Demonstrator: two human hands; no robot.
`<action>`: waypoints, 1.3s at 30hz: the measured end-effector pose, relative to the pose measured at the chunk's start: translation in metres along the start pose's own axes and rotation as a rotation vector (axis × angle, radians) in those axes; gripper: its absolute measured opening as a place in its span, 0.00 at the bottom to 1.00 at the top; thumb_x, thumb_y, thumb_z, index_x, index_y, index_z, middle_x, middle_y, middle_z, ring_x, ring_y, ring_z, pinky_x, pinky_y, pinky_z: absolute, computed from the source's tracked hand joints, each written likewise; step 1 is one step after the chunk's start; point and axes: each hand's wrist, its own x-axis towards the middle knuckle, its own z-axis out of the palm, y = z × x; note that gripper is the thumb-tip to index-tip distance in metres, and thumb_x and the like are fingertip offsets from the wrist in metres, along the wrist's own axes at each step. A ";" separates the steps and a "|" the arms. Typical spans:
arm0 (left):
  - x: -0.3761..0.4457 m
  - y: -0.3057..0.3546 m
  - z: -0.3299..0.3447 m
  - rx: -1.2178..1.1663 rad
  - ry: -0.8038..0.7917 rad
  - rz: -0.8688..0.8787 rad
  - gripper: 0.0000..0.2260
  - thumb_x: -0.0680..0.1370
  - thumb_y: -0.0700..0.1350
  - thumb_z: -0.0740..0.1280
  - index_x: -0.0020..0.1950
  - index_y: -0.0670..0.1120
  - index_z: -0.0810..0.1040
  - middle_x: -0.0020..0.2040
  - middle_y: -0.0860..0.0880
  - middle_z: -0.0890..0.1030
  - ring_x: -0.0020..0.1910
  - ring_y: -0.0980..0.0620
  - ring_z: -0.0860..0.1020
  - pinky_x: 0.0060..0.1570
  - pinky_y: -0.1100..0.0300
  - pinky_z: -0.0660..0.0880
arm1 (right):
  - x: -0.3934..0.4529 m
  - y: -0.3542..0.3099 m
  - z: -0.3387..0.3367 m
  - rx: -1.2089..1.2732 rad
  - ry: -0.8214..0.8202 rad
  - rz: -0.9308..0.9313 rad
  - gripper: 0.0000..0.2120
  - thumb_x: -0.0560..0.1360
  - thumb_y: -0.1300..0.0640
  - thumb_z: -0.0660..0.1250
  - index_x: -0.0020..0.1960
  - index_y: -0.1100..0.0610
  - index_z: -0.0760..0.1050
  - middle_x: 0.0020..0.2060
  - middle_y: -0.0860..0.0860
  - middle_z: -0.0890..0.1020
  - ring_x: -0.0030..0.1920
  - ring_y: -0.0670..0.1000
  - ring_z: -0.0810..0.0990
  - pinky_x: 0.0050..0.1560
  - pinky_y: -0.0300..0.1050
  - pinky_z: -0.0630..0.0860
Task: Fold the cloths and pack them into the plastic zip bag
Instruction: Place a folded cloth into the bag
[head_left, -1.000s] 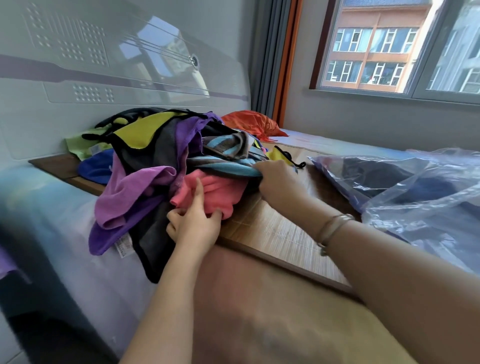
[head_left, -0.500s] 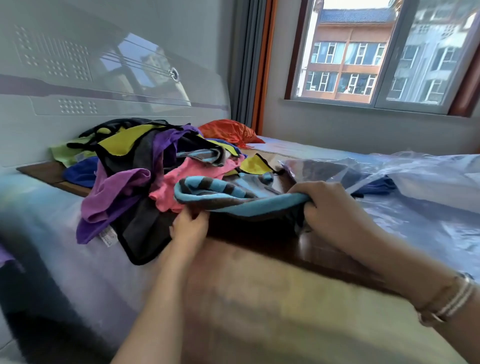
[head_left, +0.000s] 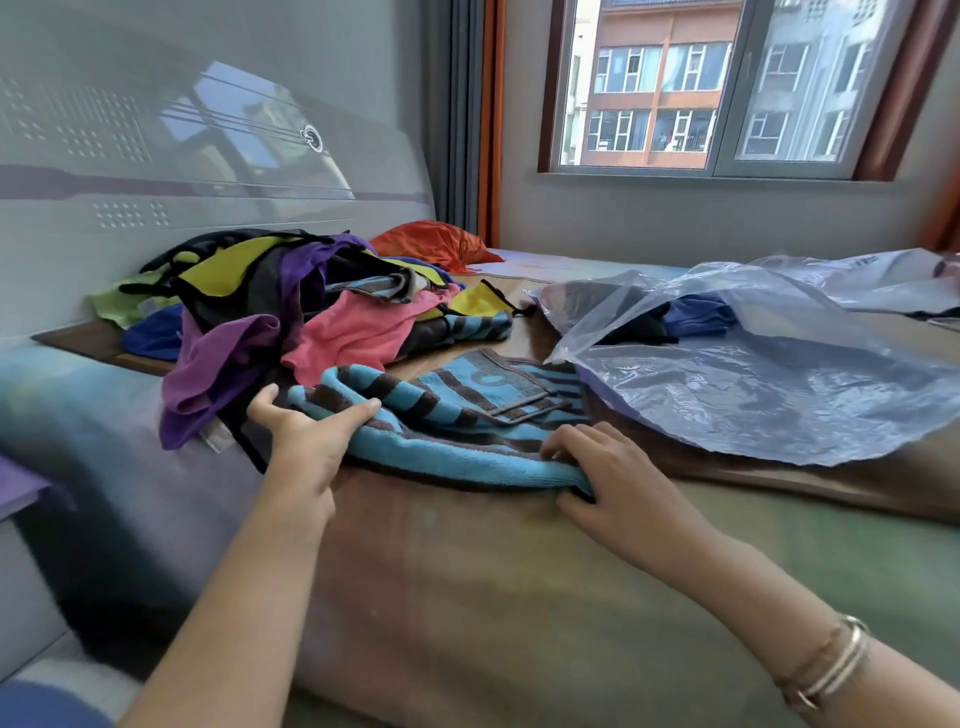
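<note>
Right now both hands — left hand (head_left: 306, 441), right hand (head_left: 602, 467) — pinch the near edge of the striped cloth (head_left: 457, 415), lying bunched on the bed. A crooked fold could result. Beside it, the zip bag (head_left: 769, 395) lies open — dark and blue cloths inside.

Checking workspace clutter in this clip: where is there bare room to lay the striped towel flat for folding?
Free: the bed surface nearest the person, between both forearms, below the striped towel. Crowded: the cloth pile fills the left of the wooden board, and the plastic zip bag sprawls over its right. Left hand and right hand grip the towel's near edge.
</note>
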 end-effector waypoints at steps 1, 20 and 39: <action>-0.004 0.000 -0.003 0.099 0.000 0.063 0.44 0.67 0.40 0.78 0.72 0.56 0.53 0.61 0.47 0.68 0.60 0.45 0.75 0.62 0.43 0.74 | 0.000 0.000 0.001 0.010 -0.014 -0.012 0.12 0.69 0.57 0.65 0.52 0.52 0.73 0.48 0.44 0.77 0.52 0.48 0.72 0.54 0.42 0.68; -0.069 0.013 0.023 0.637 -0.503 0.527 0.06 0.74 0.45 0.72 0.50 0.49 0.79 0.45 0.54 0.81 0.44 0.59 0.78 0.42 0.70 0.73 | -0.033 0.015 -0.042 -0.330 -0.146 0.260 0.06 0.75 0.52 0.58 0.47 0.51 0.73 0.43 0.48 0.79 0.46 0.55 0.78 0.41 0.47 0.72; -0.093 -0.020 0.124 0.864 -0.478 0.519 0.11 0.73 0.47 0.69 0.51 0.46 0.73 0.49 0.49 0.78 0.49 0.46 0.77 0.44 0.54 0.72 | -0.037 0.061 -0.051 0.292 0.064 0.334 0.03 0.74 0.57 0.70 0.41 0.52 0.78 0.33 0.46 0.77 0.35 0.42 0.74 0.39 0.39 0.70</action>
